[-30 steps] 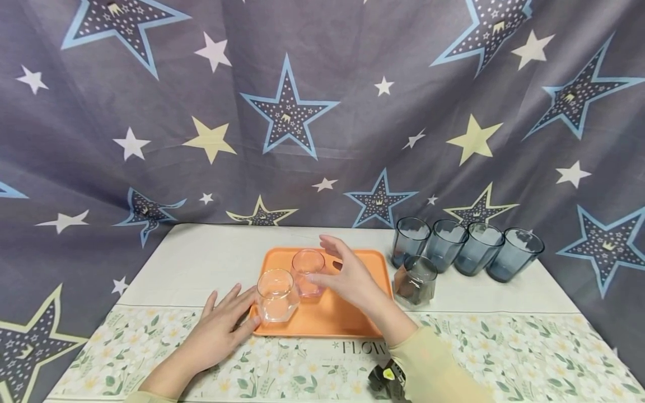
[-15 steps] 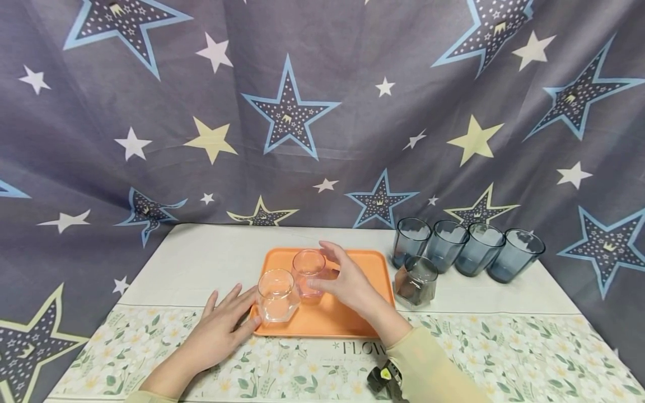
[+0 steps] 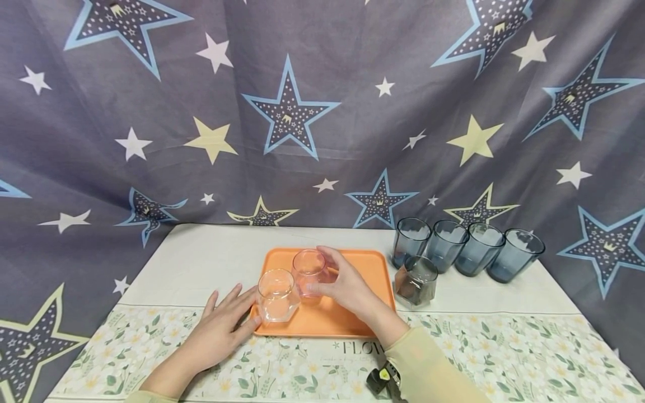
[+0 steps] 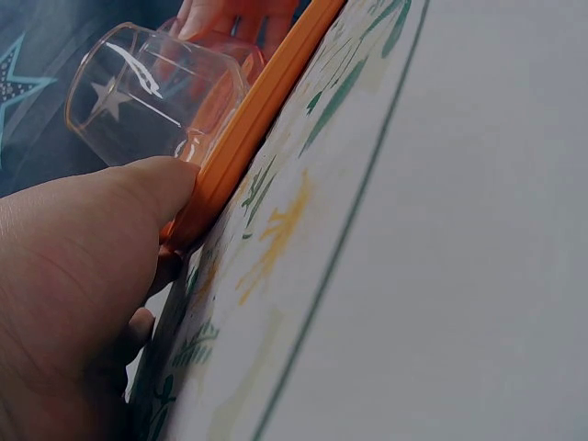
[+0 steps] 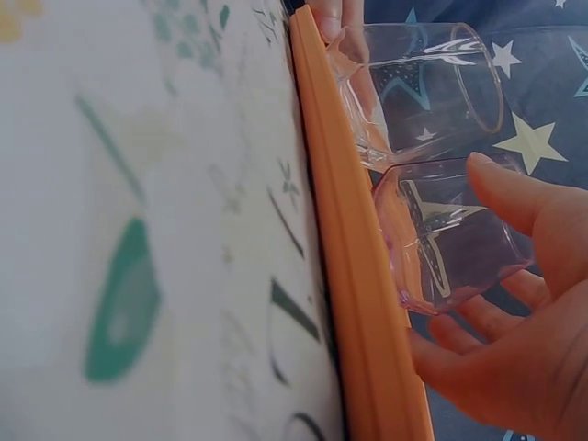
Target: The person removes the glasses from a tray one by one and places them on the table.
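Observation:
An orange tray [image 3: 353, 319] lies on the table with two glasses at its left side. The clear faceted glass [image 3: 277, 302] stands upright near the tray's left front corner. Just behind it, to the right, is a pink-tinted glass [image 3: 306, 280], also upright. My right hand [image 3: 350, 285] holds the pink glass from its right side, thumb in front and fingers behind, as the right wrist view also shows. My left hand [image 3: 221, 330] rests at the tray's left edge, fingers spread, with the thumb [image 4: 170, 188] touching the rim beside the clear glass.
Right of the tray stands a smoky grey faceted glass [image 3: 415, 282]. Behind it, several blue tumblers [image 3: 443, 249] form a row. A floral cloth [image 3: 504, 358] covers the table front, and a star-patterned curtain [image 3: 322, 112] hangs at the back.
My right hand has moved slightly down and left, and its fingers have closed in around the pink glass. The left hand and both glasses have stayed in place.

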{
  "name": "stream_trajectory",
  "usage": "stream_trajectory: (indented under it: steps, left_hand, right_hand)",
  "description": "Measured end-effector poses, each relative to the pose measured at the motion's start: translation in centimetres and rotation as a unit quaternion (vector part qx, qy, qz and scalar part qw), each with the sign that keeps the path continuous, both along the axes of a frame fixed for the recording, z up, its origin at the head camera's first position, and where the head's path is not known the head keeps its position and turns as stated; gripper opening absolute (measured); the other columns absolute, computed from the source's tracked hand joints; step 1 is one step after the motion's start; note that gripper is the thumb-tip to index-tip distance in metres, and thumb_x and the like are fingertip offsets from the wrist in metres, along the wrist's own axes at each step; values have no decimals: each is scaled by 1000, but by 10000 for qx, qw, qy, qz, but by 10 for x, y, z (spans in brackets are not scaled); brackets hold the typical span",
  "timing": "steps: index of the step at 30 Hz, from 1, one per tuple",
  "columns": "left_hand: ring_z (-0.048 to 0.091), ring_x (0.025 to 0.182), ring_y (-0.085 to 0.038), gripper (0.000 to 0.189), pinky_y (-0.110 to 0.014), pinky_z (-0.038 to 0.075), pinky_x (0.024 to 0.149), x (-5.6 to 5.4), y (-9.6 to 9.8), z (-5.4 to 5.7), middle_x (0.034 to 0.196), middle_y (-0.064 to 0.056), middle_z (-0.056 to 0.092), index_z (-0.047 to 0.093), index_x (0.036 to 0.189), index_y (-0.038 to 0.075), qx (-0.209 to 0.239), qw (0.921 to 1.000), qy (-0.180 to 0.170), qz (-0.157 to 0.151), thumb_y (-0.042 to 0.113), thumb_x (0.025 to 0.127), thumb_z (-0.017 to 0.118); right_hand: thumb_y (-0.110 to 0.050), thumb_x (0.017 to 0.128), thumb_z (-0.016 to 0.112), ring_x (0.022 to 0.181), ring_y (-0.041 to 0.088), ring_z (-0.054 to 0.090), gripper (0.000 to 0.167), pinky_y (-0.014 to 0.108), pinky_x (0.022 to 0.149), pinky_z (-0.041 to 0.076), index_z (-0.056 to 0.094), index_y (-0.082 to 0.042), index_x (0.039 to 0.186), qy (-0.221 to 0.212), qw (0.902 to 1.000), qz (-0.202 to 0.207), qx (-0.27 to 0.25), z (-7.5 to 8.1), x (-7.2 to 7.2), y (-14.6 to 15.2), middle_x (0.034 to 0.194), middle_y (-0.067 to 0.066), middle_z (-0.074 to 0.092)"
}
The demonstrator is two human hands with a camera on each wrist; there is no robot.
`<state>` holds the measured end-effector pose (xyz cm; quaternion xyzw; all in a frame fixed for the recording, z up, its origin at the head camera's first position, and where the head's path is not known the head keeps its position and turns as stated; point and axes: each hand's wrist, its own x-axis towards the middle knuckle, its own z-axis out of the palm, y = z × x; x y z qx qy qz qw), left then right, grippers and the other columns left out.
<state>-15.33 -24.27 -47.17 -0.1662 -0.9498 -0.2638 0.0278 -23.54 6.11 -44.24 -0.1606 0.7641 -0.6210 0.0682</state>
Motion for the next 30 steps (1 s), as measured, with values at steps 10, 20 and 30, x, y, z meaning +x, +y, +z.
stream_trajectory:
  steps: [10, 20, 30]
  left_hand:
    - [29, 163, -46, 66, -77, 1, 126, 0, 0, 0, 171, -6, 48, 54, 165, 12, 15, 10000, -4, -8, 51, 113, 61]
    - [30, 163, -46, 65, -77, 1, 126, 0, -1, -2, 170, -6, 49, 55, 165, 12, -5, 10000, 38, 0, 51, 113, 62]
    - [31, 162, -46, 66, -77, 2, 127, 1, 1, -1, 170, -7, 49, 55, 165, 12, -21, 10000, 69, 20, 51, 113, 62]
  right_hand:
    - [-4, 89, 94, 149, 43, 51, 90, 49, 122, 45, 47, -10, 166, -107, 9999, -19, -16, -2, 1, -3, 161, 22, 54]
    - [-6, 90, 94, 147, 42, 53, 87, 48, 121, 48, 49, -10, 165, -30, 9998, -86, 174, -2, 3, -4, 160, 22, 55]
    - [-8, 89, 95, 144, 40, 56, 84, 47, 119, 50, 53, -10, 162, 32, 9997, -95, 216, -4, 2, -4, 157, 19, 58]
